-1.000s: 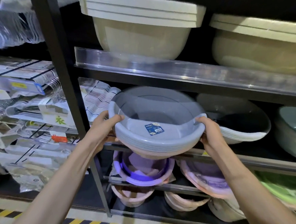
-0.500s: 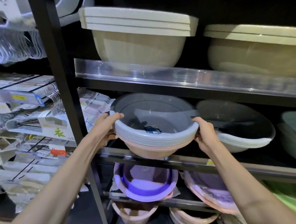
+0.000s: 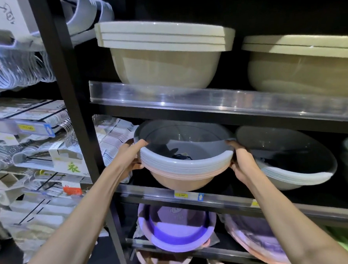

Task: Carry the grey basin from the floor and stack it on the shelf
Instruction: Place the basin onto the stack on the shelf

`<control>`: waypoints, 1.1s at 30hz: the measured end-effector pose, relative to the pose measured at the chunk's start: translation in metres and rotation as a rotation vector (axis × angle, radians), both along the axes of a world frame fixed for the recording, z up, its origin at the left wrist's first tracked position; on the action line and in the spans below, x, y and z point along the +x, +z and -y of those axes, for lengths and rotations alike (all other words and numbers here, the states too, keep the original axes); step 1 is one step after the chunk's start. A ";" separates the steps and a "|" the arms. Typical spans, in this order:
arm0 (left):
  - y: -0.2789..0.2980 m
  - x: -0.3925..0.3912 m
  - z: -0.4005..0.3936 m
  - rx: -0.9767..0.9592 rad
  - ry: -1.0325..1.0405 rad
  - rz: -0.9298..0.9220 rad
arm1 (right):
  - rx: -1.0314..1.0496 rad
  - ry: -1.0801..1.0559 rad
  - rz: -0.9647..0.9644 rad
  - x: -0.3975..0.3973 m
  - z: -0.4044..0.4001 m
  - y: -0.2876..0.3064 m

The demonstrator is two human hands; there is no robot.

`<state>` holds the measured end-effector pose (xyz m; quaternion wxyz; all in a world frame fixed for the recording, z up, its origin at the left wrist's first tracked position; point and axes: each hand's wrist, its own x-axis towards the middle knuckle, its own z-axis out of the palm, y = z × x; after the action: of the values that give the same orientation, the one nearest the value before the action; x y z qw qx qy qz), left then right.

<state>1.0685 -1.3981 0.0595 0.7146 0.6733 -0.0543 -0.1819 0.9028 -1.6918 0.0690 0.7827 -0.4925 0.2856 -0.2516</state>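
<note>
Grey basin (image 3: 183, 164), nested atop pinkish ones, clasped at its rim by both hands (image 3: 130, 157) (image 3: 242, 164).

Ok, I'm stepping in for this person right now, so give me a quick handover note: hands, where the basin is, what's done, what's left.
Left hand: gripping the left rim of the grey basin.
Right hand: gripping its right rim.
Basin: on the middle shelf, nested on a stack of grey and pink basins, left of another basin stack.
Done: basin is off the floor and appears seated on the stack.
Left: check it sits level, release both hands and withdraw.
</note>
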 end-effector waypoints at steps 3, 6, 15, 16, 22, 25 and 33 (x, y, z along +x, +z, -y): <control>-0.006 0.005 0.002 0.001 -0.017 0.002 | -0.005 0.017 -0.008 0.004 0.004 -0.003; -0.010 0.006 0.004 -0.004 -0.031 -0.009 | -0.021 0.035 -0.018 0.005 0.009 -0.011; -0.034 -0.001 -0.003 0.080 -0.121 0.015 | -0.058 0.068 -0.101 0.000 0.018 -0.037; -0.035 -0.002 -0.004 0.070 -0.117 0.009 | -0.077 0.082 -0.109 -0.001 0.020 -0.038; -0.029 -0.020 -0.010 0.069 -0.109 0.030 | -0.141 0.228 -0.172 -0.020 0.017 -0.024; -0.041 -0.052 -0.010 0.048 -0.088 0.097 | -0.157 0.300 -0.177 -0.043 -0.004 -0.030; -0.043 -0.088 0.003 -0.128 -0.032 0.048 | -0.136 0.261 -0.087 -0.057 -0.047 -0.045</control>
<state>0.9809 -1.4012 0.0164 0.7516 0.6295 -0.0937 -0.1733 0.8461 -1.6446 0.0239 0.7604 -0.5877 0.2352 -0.1450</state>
